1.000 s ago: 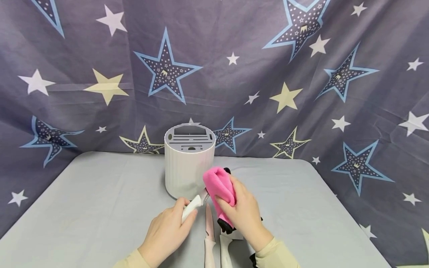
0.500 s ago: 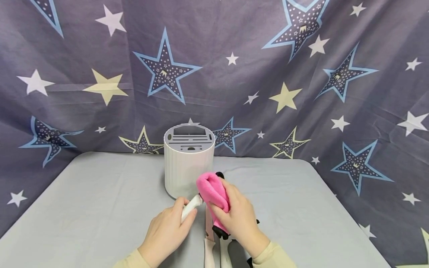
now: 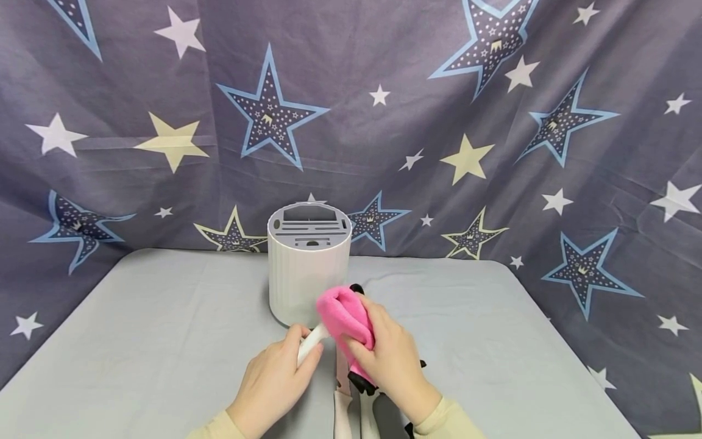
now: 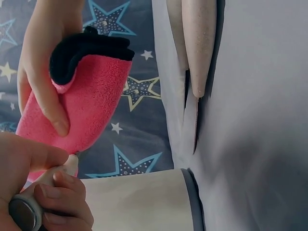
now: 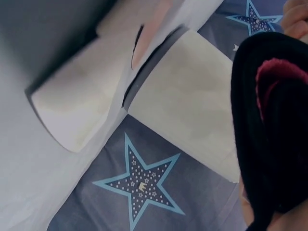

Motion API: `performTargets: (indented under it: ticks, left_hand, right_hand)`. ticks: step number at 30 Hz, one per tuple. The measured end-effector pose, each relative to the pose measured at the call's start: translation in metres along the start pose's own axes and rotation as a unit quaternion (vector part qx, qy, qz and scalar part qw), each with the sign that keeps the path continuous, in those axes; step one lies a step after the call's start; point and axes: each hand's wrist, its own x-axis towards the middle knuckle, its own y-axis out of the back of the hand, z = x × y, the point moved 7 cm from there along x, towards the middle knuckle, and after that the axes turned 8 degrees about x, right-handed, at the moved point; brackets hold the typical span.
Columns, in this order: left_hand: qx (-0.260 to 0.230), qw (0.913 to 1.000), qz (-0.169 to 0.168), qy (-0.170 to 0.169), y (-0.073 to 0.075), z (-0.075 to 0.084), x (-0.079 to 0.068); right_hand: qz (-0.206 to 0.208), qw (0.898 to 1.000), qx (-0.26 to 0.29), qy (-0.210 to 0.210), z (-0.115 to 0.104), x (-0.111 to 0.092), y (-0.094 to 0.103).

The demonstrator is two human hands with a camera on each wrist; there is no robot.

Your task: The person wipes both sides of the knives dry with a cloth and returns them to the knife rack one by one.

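My left hand (image 3: 276,375) grips the white handle of a knife (image 3: 311,346), which points up and to the right. A pink cloth with black edging (image 3: 345,320) is folded over the blade and hides it. My right hand (image 3: 392,353) holds this cloth, thumb on the near side, right up against the handle's end. In the left wrist view the handle's round metal butt shows below the fingers, and the cloth (image 4: 96,101) hangs from the right hand. Under the hands lies another knife (image 3: 342,411) with a pinkish blade, its handle toward me.
A white ribbed knife block (image 3: 307,277) with a grey slotted top stands just behind the hands. Beside the pinkish knife is a second white handle (image 3: 369,417). A broad cleaver blade (image 5: 72,106) lies on the table in the right wrist view. A star-patterned curtain hangs behind.
My right hand has slid the pink cloth left and down along the blade to the handle, covering the bit of blade seen earlier. My left hand has stayed in place.
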Motion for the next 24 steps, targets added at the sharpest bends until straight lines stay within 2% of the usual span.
performTargets:
  ticks: [7, 18, 24]
  left_hand:
    - [0.004, 1.0000, 0.006, -0.006, -0.001, 0.003, -0.001]
    - [0.008, 0.9998, 0.011, -0.013, -0.002, 0.004, -0.003]
    - [0.005, 0.9999, -0.001, -0.011, -0.005, 0.003, -0.004]
  right_hand:
    - [-0.023, 0.998, -0.020, -0.047, 0.012, 0.006, 0.003]
    - [-0.021, 0.996, -0.020, -0.089, 0.032, 0.013, 0.009]
    - [-0.024, 0.991, -0.026, -0.126, 0.043, 0.014, 0.012]
